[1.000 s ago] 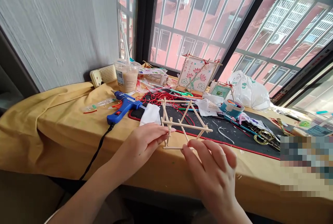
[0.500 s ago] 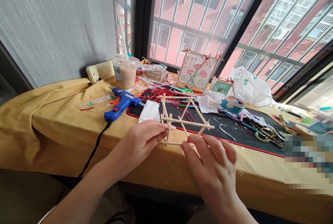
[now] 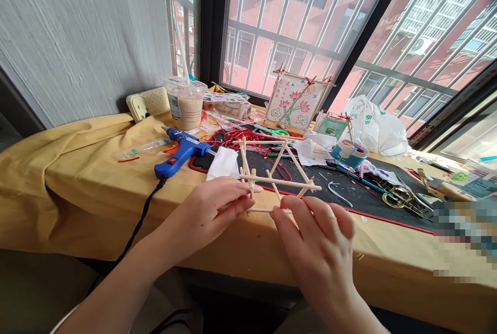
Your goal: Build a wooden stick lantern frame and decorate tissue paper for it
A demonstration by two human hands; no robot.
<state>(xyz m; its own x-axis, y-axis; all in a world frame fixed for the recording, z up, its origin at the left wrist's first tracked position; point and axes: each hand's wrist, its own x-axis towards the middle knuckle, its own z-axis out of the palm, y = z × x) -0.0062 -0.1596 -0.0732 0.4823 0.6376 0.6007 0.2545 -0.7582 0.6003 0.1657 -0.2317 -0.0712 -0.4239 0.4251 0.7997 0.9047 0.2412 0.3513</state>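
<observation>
**Barely any change: both hands on the stick frame**

Vs 1 s ago, the whole view has slid a bit, so the hands and frame sit slightly higher in the pic. The grip looks the same and no stick has shifted against the fingers. My read: a steady hold, w/ nothing added to the frame or taken off it.

Biggest to smallest:
- Table (image 3: 77, 168) under a yellow cloth, along the window.
- Black mat (image 3: 361, 202) on it, cluttered w/ red string etc.
- White plastic bag (image 3: 375, 127) at the back right, w/ a painted panel (image 3: 293, 103) propped near it.
- Left hand (image 3: 212, 209): thumb + fingers closed in a pinch on the frame's left upright.
- Right hand (image 3: 318, 251): thumb + forefinger tips shut on the lower bar, other fingers loosely curled and holding nothing.
- Stick frame (image 3: 279, 184): between both hands, over the table's near edge, just in front of the mat. Can't tell if it touches the cloth.
- Blue glue gun (image 3: 180, 150): left of the mat, apart from the hands, cord trailing off the table.
- Drink cup (image 3: 186, 106) behind the gun.
- White tissue (image 3: 223, 163) just beyond the left fingers.
- Gold scissors (image 3: 399, 198) well to the right.
</observation>
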